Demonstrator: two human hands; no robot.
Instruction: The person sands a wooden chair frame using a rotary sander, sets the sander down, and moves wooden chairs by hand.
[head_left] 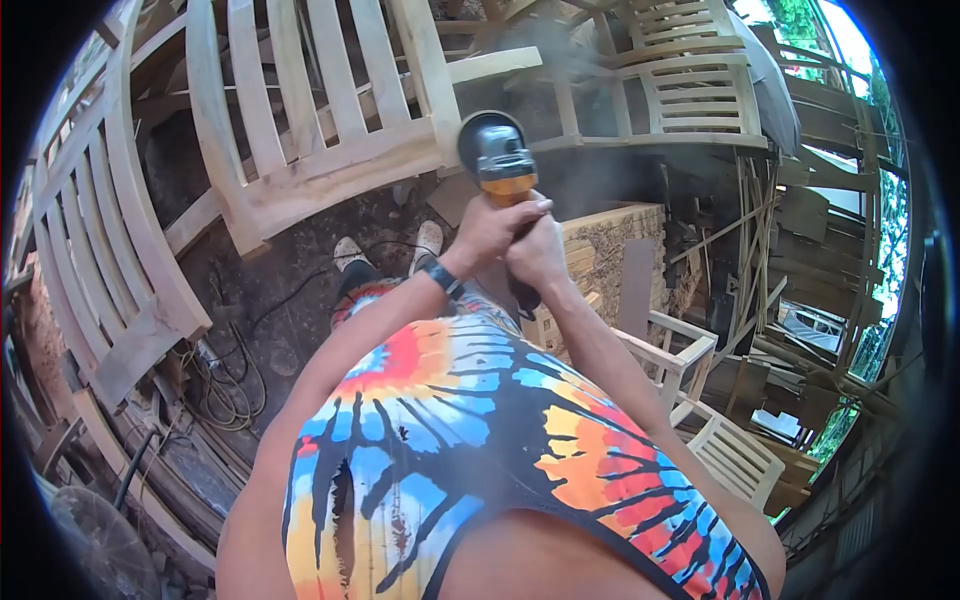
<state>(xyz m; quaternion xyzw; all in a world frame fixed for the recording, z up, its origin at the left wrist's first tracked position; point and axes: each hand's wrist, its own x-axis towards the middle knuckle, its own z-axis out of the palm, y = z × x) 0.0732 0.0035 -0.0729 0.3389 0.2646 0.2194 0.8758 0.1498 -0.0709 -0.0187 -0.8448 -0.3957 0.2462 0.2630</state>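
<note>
Both my hands are wrapped round an angle grinder with a black guard and a yellow-orange body. My left hand, with a dark band on the wrist, grips it near the head. Behind and to the right, my right hand closes round the rear of the body. The grinder's round head is at the corner of a pale slatted wooden frame; whether the disc touches the wood I cannot tell. Hazy dust hangs to the right of the head.
Another slatted wooden piece stands at the left. A slatted bench back is at the upper right, with a small slatted frame lower right. Coiled cords lie on the dark floor. A round fan-like grille sits lower left.
</note>
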